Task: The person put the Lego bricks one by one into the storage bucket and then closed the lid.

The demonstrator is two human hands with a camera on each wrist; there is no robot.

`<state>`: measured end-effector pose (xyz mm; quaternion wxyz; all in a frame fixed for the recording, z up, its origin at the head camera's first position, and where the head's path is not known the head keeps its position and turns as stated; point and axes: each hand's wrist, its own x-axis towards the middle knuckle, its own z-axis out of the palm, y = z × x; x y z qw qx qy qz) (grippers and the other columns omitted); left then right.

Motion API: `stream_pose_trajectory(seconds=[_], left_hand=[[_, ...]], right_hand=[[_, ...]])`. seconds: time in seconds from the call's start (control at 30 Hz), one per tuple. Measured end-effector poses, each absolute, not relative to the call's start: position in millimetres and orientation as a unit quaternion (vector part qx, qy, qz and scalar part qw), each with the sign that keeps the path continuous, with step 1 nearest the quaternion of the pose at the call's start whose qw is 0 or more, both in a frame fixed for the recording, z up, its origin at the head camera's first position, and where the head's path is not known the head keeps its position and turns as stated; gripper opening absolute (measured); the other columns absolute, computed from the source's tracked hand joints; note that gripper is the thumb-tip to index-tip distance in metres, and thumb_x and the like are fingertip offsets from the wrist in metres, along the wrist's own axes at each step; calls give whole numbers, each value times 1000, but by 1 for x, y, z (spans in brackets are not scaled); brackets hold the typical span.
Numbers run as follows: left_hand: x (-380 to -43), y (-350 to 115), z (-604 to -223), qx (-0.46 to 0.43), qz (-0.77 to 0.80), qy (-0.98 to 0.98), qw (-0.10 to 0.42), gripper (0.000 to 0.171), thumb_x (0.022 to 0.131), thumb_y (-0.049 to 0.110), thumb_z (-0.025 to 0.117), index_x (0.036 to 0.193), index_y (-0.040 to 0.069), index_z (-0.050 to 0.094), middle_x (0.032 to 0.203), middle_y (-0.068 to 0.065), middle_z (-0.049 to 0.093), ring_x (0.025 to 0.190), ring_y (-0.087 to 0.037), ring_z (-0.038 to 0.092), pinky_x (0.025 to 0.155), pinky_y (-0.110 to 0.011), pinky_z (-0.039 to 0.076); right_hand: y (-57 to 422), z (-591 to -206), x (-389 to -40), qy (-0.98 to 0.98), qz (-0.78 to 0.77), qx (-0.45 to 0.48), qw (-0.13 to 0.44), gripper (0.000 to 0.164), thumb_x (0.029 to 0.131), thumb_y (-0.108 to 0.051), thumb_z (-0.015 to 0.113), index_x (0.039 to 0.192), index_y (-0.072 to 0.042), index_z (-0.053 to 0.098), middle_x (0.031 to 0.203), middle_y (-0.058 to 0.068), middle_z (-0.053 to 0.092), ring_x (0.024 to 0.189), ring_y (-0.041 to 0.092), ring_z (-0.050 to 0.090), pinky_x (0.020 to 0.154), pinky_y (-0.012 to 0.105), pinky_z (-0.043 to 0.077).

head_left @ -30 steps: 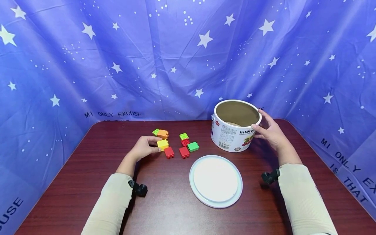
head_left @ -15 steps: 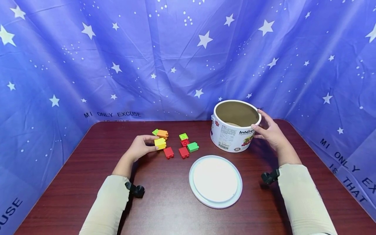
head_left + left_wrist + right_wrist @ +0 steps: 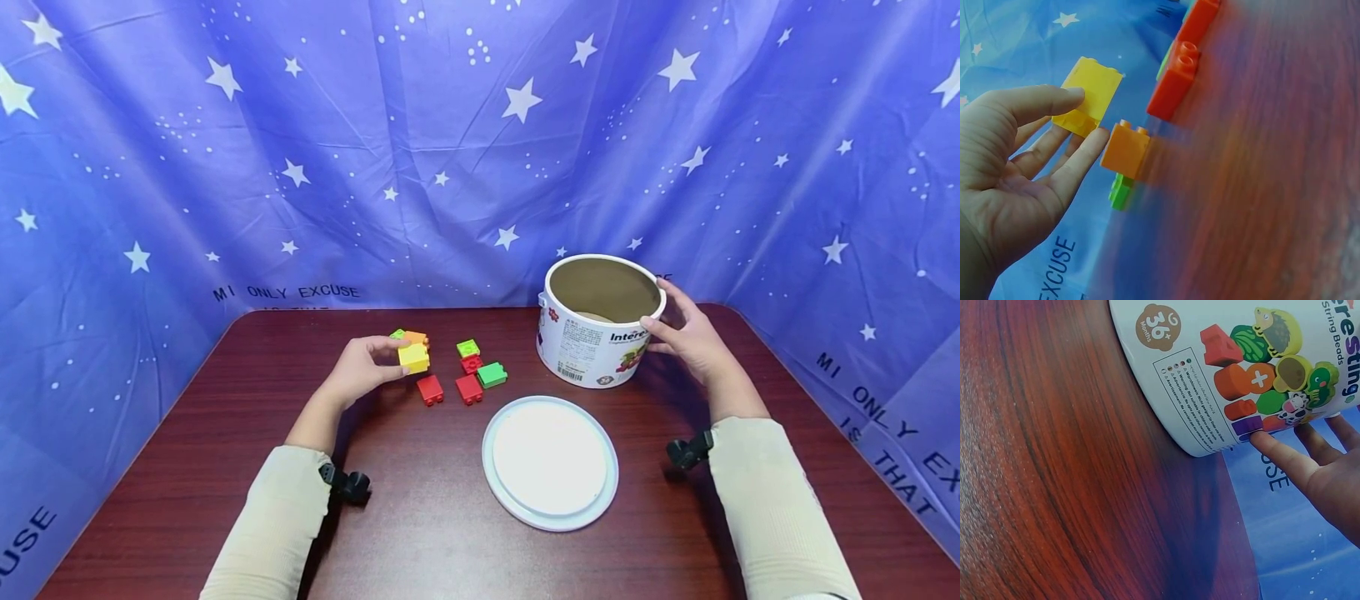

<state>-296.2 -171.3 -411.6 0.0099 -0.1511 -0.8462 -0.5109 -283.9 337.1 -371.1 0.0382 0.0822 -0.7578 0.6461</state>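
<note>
My left hand [image 3: 358, 371] pinches a yellow toy building brick [image 3: 413, 358] between thumb and fingers. In the left wrist view the yellow brick [image 3: 1093, 81] is up off the table. Near it are an orange brick [image 3: 1126, 150] and a lime-green brick [image 3: 1121, 192]. In the head view a red brick [image 3: 430, 390] lies just in front of it. At the right, my right hand [image 3: 693, 337] rests on the side and rim of a round white tub [image 3: 592, 354], which stands upright without its lid. Its spread fingers [image 3: 1288, 459] touch the printed wall.
Right of the left hand lie a second red brick [image 3: 469, 389], a smaller red brick [image 3: 472, 364], a green brick [image 3: 492, 375] and a lime-green brick [image 3: 468, 348]. A round white lid [image 3: 551, 462] lies flat in front of the tub. A starry blue curtain [image 3: 420, 167] hangs behind the table.
My left hand has drawn the yellow brick a little left, away from the red one, then raised it and shifted slightly back right. The right hand and tub have stayed put.
</note>
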Motion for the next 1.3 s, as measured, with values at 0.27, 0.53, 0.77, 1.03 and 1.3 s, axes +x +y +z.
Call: stream_pose_trajectory(seconds=[0.27,0.53,0.77,1.03,1.3], left_hand=[[-294,-162,-401,-172,-529,-831,11,46,76,2,80,120,1,68,115,-16,67,103,-29,64,80,-31,55],[-291,-152,-393,-203,-567,-798,12,45,75,-5,79,118,-3,67,108,-19,69,99,-39,63,76,-24,54],[-289,-144,-386,-214,-562,-799,18,44,74,-4,80,116,-2,69,106,-19,69,95,-41,63,72,-26,55],[-284,-132,-373,-220,-551,-805,1,45,77,-8,75,121,-6,65,120,-22,63,101,-38,63,77,-27,56],[-288,-119,-367,-233,-555,-799,1,45,77,-7,75,121,-4,65,116,-21,63,98,-36,61,77,-29,57]], right_hand=[[337,-371,-285,-759,645,82,38,80,95,-10,61,158,-17,12,154,29,17,109,8,48,73,30,57],[337,-371,-285,-759,646,81,34,80,95,-10,61,158,-19,12,155,28,16,111,10,46,74,32,58],[338,-371,-286,-758,646,81,34,80,95,-9,61,158,-18,12,155,28,16,110,9,46,74,32,58],[337,-371,-285,-759,645,84,35,80,95,-10,61,158,-18,12,155,28,16,111,10,46,74,32,58],[337,-371,-284,-758,646,83,36,80,95,-10,61,158,-18,12,154,29,17,109,8,47,73,31,57]])
